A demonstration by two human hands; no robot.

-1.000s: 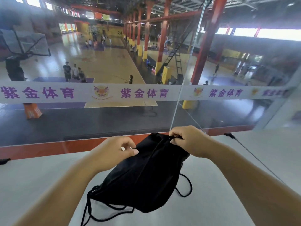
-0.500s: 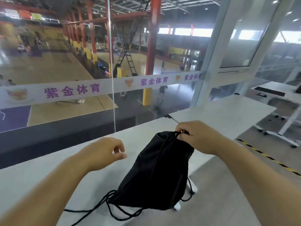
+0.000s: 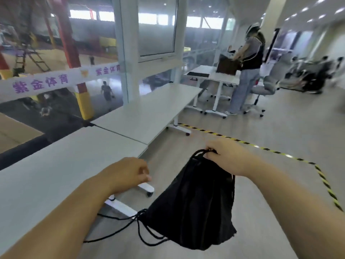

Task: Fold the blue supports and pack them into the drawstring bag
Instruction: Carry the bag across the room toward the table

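A black drawstring bag [image 3: 194, 206] hangs in the air beyond the table's right end, its mouth drawn closed. My right hand [image 3: 225, 157] grips the gathered top and cords of the bag. Black cords [image 3: 145, 228] trail from the bag's lower left corner. My left hand [image 3: 128, 174] hovers over the table's corner, fingers loosely curled, holding nothing that I can see. No blue supports are in view.
A white table [image 3: 56, 172] is at my left, with a second white table [image 3: 149, 111] beyond it along a glass wall. Yellow-black floor tape [image 3: 323, 180] runs at the right. A person [image 3: 248, 68] stands at a far desk beside a grey chair [image 3: 265, 90].
My view has swung right, from the glass wall toward the room. The bag has come off the table and now hangs from my right hand. My left hand has let go of the bag.
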